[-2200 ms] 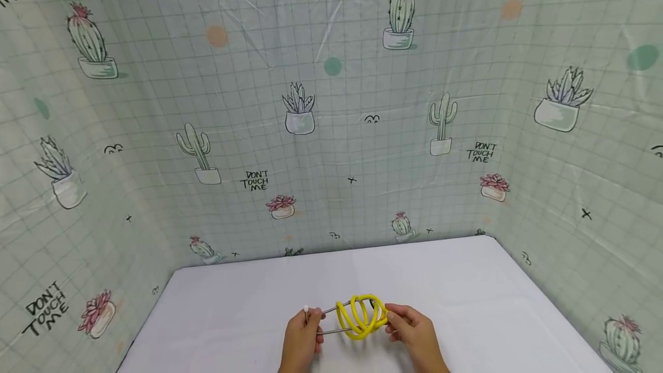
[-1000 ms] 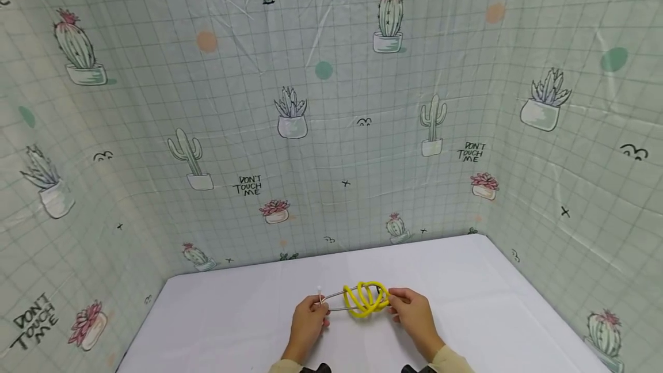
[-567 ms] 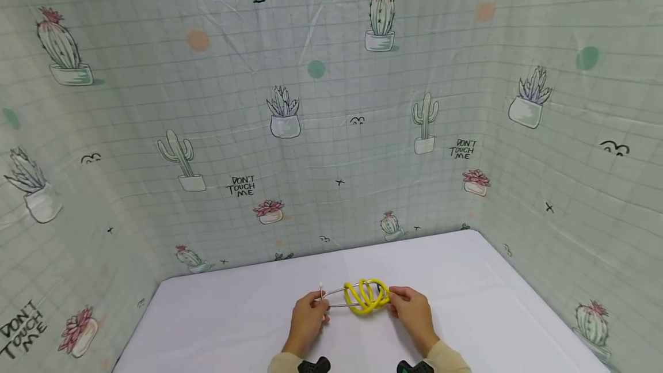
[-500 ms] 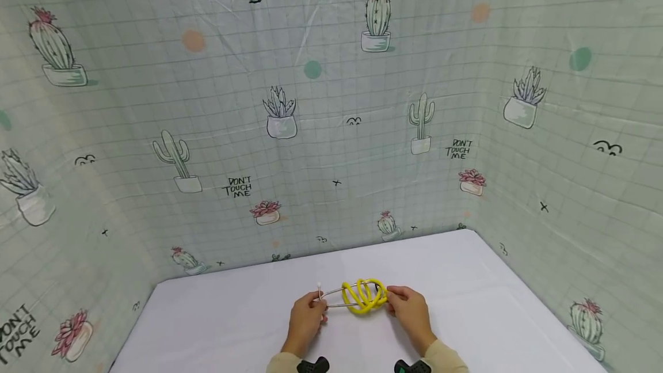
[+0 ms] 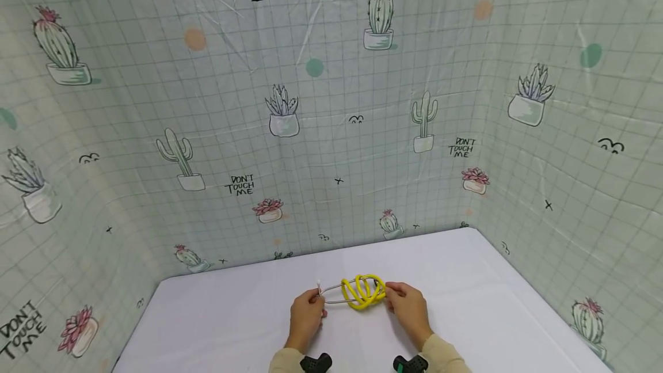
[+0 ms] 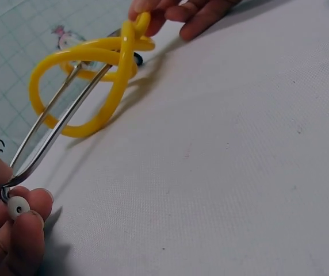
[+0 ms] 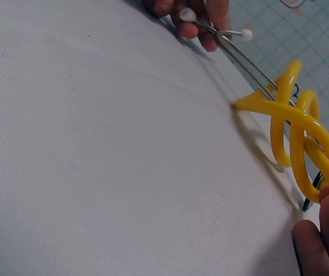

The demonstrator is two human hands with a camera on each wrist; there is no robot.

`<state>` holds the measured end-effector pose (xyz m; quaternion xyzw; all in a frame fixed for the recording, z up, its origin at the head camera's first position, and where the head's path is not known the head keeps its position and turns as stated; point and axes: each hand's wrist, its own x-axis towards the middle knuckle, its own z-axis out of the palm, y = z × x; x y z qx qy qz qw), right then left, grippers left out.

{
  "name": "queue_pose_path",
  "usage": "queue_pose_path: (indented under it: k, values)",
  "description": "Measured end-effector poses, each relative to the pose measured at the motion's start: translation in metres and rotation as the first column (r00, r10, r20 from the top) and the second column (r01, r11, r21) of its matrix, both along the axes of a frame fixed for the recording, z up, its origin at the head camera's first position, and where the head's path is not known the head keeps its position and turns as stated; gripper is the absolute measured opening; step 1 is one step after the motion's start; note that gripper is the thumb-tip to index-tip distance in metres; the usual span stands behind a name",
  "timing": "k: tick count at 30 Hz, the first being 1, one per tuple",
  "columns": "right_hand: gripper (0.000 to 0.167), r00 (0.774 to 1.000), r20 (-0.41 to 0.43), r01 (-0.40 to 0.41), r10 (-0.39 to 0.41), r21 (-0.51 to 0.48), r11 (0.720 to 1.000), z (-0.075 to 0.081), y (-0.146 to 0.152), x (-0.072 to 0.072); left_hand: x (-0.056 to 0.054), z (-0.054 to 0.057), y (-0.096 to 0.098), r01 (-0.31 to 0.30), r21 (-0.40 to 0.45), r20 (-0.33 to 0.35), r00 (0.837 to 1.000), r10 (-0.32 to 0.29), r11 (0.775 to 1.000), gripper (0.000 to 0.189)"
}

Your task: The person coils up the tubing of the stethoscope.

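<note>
Between both hands, above the white table, is a stethoscope with yellow tubing (image 5: pixel 362 307) coiled in loops around its metal ear tubes (image 6: pixel 61 125). At the left end, my left hand (image 5: pixel 307 316) pinches the metal ear tubes beside a white eartip (image 6: pixel 19 207). In the right wrist view the ear tubes cross there, with two white eartips (image 7: pixel 187 15) showing. The thumb and fingers of my right hand (image 5: pixel 409 308) pinch the yellow tubing at the other end. A dark rim (image 7: pixel 310 198) shows beside that hand, mostly hidden by the tubing.
The white tabletop (image 5: pixel 233 315) lies under both hands. A cloth printed with cacti (image 5: pixel 331 148) hangs along its back and both sides. Dark devices (image 5: pixel 316 363) are strapped at both wrists, over beige sleeves (image 5: pixel 442 354).
Both hands have moved forward over the table with the stethoscope, so the sleeves and wrist devices now show. The grips look the same. The head view has shifted slightly.
</note>
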<state>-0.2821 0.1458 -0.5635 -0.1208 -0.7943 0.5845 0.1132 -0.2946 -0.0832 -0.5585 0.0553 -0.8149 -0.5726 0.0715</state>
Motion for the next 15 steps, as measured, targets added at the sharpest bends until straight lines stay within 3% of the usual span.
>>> queue_pose_path:
  k: [9,15]
  values:
    - [0.02,0.997,-0.021,-0.072,0.071,-0.016,0.997,-0.005,0.001,0.001,0.003,0.004,-0.01,-0.066,-0.081,-0.011,0.998,0.065,0.995,0.02]
    - [0.023,0.99,-0.007,-0.142,0.142,-0.055,0.988,-0.004,0.009,0.006,0.007,0.006,-0.019,-0.022,-0.044,0.006,1.0,0.022,0.999,0.017]
